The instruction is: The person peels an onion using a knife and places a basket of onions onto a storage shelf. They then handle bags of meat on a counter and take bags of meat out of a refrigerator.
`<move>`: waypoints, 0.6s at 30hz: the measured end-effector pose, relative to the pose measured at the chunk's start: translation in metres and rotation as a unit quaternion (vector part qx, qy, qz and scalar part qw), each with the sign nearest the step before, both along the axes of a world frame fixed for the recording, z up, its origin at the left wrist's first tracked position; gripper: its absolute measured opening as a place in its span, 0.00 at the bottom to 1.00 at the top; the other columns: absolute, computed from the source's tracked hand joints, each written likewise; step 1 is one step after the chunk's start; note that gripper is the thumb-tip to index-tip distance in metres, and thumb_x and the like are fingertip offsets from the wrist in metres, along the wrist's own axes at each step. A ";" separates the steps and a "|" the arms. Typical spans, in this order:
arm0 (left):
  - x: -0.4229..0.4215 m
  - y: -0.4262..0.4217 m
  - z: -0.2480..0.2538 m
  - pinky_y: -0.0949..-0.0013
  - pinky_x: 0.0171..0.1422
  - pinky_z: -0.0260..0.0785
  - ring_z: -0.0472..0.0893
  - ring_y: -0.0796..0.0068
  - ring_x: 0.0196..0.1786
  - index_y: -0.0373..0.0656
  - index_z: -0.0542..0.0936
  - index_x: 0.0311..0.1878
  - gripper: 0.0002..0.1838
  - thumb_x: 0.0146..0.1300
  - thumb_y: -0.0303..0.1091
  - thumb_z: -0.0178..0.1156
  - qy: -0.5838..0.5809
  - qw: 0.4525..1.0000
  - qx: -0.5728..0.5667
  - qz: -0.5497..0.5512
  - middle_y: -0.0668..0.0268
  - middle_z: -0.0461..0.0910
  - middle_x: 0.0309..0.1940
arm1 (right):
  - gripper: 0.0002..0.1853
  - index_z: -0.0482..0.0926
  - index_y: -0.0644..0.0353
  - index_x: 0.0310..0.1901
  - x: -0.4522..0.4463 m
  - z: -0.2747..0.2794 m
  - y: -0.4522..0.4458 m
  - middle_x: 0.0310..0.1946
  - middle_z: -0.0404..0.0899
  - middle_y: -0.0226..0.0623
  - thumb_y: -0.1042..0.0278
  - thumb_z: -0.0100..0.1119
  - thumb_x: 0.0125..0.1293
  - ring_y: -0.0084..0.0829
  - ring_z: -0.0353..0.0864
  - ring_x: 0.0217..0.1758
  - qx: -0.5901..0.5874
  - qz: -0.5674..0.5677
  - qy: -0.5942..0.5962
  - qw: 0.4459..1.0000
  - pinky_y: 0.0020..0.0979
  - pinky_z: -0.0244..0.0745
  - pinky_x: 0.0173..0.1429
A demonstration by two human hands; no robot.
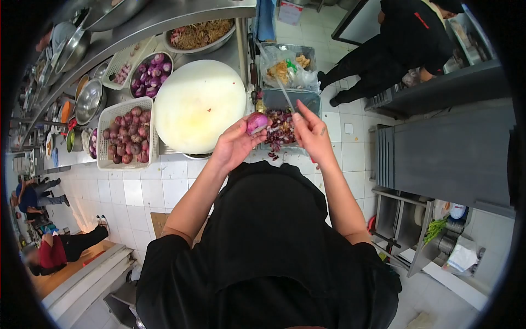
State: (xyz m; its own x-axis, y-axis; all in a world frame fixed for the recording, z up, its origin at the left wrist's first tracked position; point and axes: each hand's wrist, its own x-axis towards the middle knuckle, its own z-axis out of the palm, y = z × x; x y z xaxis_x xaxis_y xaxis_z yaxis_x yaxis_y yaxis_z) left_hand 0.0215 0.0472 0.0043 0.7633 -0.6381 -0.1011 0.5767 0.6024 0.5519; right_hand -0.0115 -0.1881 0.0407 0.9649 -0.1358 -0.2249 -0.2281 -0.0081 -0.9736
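Note:
A purple-red onion (256, 124) rests in the fingers of my left hand (233, 143), which is closed around its side. My right hand (313, 134) grips a knife (285, 94) whose blade points up and away to the left; the fingers hide most of its handle. Below and between both hands stands a grey bin (301, 101) with onion skins (280, 129) in it. To the left of my left hand lies a round white cutting board (200, 104) with a few small scraps on it.
A white basket of unpeeled onions (129, 136) and a bowl of peeled onions (152, 74) stand left of the board. Behind are a bowl of trimmings (200, 35) and a lined waste bin (287, 66). A person in black (405, 44) works at the right counter (438, 79).

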 end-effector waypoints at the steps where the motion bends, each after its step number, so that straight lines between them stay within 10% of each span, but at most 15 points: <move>1: 0.003 -0.001 -0.002 0.59 0.72 0.67 0.78 0.64 0.60 0.35 0.68 0.72 0.32 0.75 0.49 0.55 0.019 1.000 0.002 0.002 0.54 0.77 0.64 | 0.31 0.64 0.57 0.77 -0.004 0.000 0.002 0.21 0.70 0.20 0.65 0.60 0.76 0.13 0.62 0.21 -0.001 -0.001 -0.001 1.000 0.20 0.59 0.26; 18: -0.006 -0.011 0.023 0.62 0.73 0.67 0.75 0.71 0.67 0.40 0.72 0.70 0.26 0.78 0.47 0.53 -0.004 0.998 0.055 0.044 0.64 0.76 0.65 | 0.36 0.72 0.51 0.73 -0.031 0.053 0.019 0.20 0.67 0.37 0.60 0.73 0.64 0.30 0.66 0.22 -0.214 0.211 -0.149 0.942 0.28 0.69 0.33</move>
State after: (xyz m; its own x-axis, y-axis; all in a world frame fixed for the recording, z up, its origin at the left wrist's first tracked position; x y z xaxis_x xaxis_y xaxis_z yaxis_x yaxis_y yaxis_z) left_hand 0.0151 0.0364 0.0277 0.8167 -0.5546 -0.1596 0.5195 0.5861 0.6217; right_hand -0.0426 -0.1692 0.0941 0.9650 0.2568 0.0539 0.1670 -0.4428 -0.8809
